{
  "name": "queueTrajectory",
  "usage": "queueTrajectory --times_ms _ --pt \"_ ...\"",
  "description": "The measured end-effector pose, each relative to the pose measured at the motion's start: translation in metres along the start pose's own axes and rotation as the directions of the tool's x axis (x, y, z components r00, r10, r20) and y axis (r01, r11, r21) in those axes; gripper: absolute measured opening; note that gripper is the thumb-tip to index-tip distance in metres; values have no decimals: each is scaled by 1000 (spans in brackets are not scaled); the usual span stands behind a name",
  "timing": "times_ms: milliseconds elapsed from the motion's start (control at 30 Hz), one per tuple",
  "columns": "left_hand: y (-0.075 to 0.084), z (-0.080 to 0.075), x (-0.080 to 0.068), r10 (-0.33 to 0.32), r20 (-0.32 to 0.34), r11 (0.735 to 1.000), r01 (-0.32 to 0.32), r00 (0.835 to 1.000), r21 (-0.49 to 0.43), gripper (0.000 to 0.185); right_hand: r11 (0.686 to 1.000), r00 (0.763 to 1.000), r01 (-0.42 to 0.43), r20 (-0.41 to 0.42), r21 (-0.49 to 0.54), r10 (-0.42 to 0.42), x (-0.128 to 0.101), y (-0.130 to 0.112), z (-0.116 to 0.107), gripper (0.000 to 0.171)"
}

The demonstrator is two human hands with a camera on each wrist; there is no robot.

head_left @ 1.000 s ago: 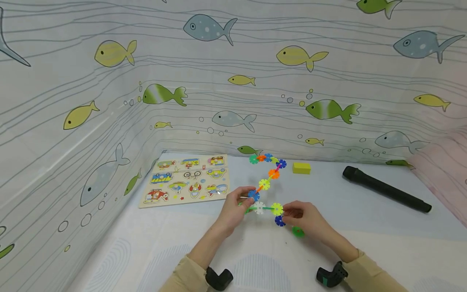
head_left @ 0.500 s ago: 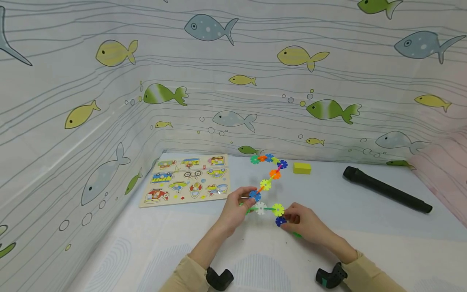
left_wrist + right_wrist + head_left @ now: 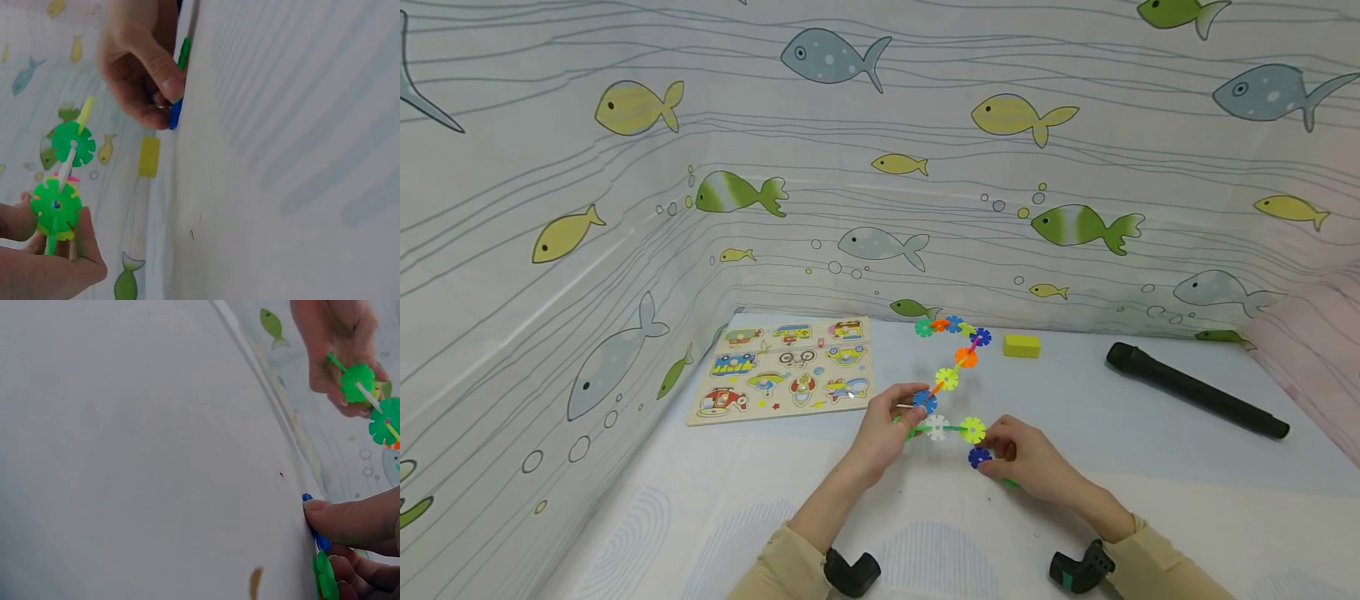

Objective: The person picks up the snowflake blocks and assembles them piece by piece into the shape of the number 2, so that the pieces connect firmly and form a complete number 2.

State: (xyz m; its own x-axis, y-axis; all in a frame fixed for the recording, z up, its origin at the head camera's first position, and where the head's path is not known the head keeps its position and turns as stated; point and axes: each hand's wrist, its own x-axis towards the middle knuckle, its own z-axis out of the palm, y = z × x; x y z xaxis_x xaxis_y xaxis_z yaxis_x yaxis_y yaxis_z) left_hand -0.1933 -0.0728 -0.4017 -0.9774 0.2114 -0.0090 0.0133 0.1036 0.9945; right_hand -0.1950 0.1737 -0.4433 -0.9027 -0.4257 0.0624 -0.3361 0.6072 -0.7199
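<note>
My left hand (image 3: 882,433) grips a chain of colourful notched plastic discs (image 3: 947,380) near a blue disc. The chain zigzags away from me and ends in a green disc at the back. A nearer branch runs right through a white disc (image 3: 936,427) to a yellow-green one (image 3: 973,430). My right hand (image 3: 1036,458) pinches a dark blue notched disc (image 3: 979,457) between thumb and fingers, low over the table, just below that yellow-green disc. Under the right fingers sits a green disc (image 3: 324,575), mostly hidden in the head view. In the left wrist view a gap separates the two hands' pieces.
A wooden picture puzzle board (image 3: 782,371) lies at the back left. A yellow block (image 3: 1022,346) stands behind the chain, and a black microphone-like stick (image 3: 1195,389) lies to the right. Fish-printed sheeting (image 3: 880,196) rises around the table.
My right hand has turned slightly, covering most of the green disc that showed before. The dark blue disc has shifted a little. My left hand and the chain have hardly moved.
</note>
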Motion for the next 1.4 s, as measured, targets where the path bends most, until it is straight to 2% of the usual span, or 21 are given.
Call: queueTrajectory --times_ms 200,500,700,833,1033,1400 --pt "0 0 0 0 4 1000 0 1000 -5 36 1000 1000 13 -3 -11 -13 -1 -5 -1 22" --pt "-1 -1 1 2 8 1000 -1 1000 -15 35 999 999 -33 -9 14 33 0 -6 -10 20" --pt "-1 -1 2 -1 11 1000 1 1000 -20 35 992 995 -92 -43 85 95 -1 -12 -29 13" --pt "-1 -1 1 -2 9 1000 2 1000 -14 35 983 992 -124 7 132 124 -1 -15 -36 17" --pt "0 -3 1 5 3 1000 -5 1000 -9 35 975 994 -93 74 202 79 -1 -14 -36 19" --pt "0 -5 2 0 0 1000 0 1000 -15 34 977 1000 3 0 215 -3 -4 -14 -36 19"
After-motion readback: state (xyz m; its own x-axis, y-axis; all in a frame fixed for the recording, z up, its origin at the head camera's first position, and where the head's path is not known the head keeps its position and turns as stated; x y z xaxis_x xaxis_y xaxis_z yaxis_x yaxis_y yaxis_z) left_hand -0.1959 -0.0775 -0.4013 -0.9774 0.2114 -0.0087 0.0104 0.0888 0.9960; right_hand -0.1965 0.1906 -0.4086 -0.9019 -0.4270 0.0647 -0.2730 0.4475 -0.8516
